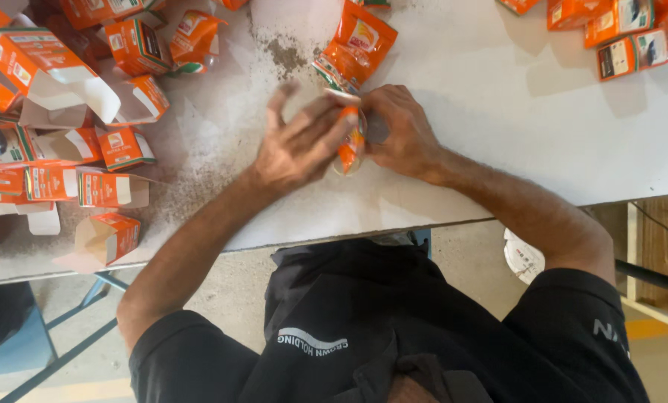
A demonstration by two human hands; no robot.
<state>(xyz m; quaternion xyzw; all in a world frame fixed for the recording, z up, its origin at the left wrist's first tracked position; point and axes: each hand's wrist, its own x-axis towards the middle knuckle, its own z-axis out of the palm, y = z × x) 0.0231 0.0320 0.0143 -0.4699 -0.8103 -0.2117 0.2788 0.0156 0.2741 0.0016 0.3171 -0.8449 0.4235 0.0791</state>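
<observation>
Pouch half hidden between hands

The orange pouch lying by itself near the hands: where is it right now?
In the head view, the orange pouch lies on the white table just beyond the right hand, beside a patch of dark powder.
</observation>
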